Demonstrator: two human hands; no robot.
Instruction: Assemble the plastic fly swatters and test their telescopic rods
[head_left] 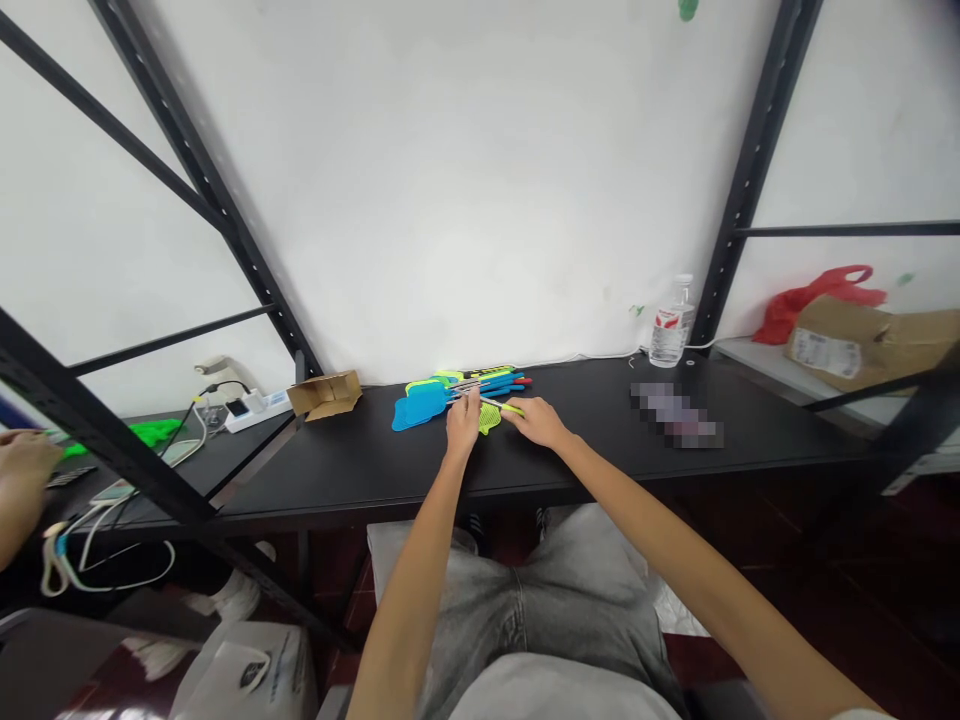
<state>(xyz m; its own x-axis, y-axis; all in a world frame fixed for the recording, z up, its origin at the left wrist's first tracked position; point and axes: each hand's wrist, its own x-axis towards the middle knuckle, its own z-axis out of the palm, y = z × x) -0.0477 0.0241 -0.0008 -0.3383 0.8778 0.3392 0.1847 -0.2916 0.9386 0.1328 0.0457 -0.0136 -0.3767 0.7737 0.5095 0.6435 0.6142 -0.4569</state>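
Observation:
My right hand (541,422) is closed on the yellow-green handle of a fly swatter (513,409), whose thin metal rod runs leftward. At that rod, the fingers of my left hand (462,428) are pinched together. Between the two hands a yellow-green mesh swatter head (490,418) shows; whether it belongs to the same rod I cannot tell. Just beyond lies a pile of fly swatters with blue heads (424,404), metal rods and blue handles (508,383), one with a red part. More yellow-green swatters (450,377) lie behind them, partly covered.
On the black table (337,460) stand an open cardboard box (325,396) at left and a water bottle (670,325) at right, near a blurred-out item (675,414). Black metal posts frame both sides. A power strip (259,410) and another person's hand (26,470) are at far left.

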